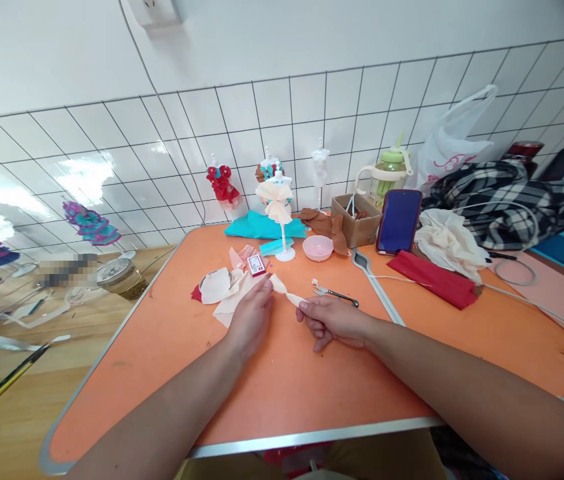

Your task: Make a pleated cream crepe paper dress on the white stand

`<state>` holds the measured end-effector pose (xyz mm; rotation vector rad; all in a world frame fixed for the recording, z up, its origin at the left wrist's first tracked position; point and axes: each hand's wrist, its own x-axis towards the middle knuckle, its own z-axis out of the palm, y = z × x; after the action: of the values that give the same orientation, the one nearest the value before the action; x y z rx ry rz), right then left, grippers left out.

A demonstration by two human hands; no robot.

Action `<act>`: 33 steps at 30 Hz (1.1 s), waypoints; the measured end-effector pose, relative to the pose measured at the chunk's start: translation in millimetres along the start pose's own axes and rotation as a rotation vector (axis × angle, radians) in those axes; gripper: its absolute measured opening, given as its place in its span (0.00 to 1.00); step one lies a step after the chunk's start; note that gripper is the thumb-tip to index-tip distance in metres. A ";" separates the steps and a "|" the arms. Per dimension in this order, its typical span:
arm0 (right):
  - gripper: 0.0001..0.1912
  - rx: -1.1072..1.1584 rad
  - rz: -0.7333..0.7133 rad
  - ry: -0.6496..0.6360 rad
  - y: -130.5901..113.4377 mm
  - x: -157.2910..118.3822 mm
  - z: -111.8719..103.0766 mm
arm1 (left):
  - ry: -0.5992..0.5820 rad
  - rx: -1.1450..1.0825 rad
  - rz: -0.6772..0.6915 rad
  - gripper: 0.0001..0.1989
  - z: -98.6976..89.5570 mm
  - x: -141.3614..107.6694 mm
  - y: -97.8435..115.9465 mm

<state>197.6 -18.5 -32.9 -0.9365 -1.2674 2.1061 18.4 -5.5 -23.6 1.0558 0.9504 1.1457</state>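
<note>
We observe a cream fabric strip (279,285) stretching between two hands above the orange bench (162,390), narrowed to a twist at its middle. The right hand (332,319) has its grip pinching the near end between thumb and forefinger, with the other fingers curled beneath. The left hand (252,317) meets the far end at its fingertips; the undersides of those fingers are hidden, so we cannot tell whether its grip is pressed together. Just left of the left hand we note cream fabric pieces (227,309) lying in a loose pile, and a small white-and-red box (257,265) by its fingertips. Small scissors (338,295) lie beyond the right hand. Further back we record a pink bowl (318,249) and, to its left, a white stand (285,255) bearing a miniature cream dress (276,199). Turquoise cloth (245,227) lies behind the stand.
</note>
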 end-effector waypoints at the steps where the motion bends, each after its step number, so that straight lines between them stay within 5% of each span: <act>1: 0.16 -0.109 -0.007 0.052 0.9 0.4 -1.0 | 0.021 0.099 0.052 0.19 -3.4 -0.1 3.3; 5: 0.17 -0.808 -0.124 0.276 2.0 -2.8 -0.5 | 0.048 0.785 0.596 0.25 -11.7 -10.0 23.8; 6: 0.16 -0.970 -0.168 0.293 1.7 -4.5 1.0 | -0.083 0.984 0.749 0.26 -10.6 -14.2 27.8; 8: 0.13 -1.179 -0.244 0.259 0.9 -7.9 5.1 | -0.377 1.325 0.839 0.26 -4.4 -22.0 30.0; 12: 0.09 -1.324 -0.301 0.228 -0.7 -10.6 9.9 | -0.450 1.499 0.518 0.24 8.5 -28.5 16.0; 17: 0.14 -1.357 -0.239 0.240 -5.4 -10.4 4.0 | -0.497 1.303 0.114 0.20 5.1 -25.9 8.4; 22: 0.13 -1.385 -0.292 0.337 -18.8 -14.6 -6.3 | -0.412 0.999 -0.008 0.16 1.2 -17.4 15.0; 27: 0.18 -1.542 -0.123 0.739 -22.1 -18.4 -27.2 | -0.354 0.726 -0.123 0.17 -6.2 -6.0 15.4; 33: 0.09 -1.590 0.103 0.568 -12.3 -13.1 -47.2 | -0.336 0.365 -0.293 0.21 -14.4 -0.9 16.7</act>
<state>243.2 3.4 -33.4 -1.9457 -2.4236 0.3454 0.6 -2.7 -10.8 1.3018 1.0230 0.5413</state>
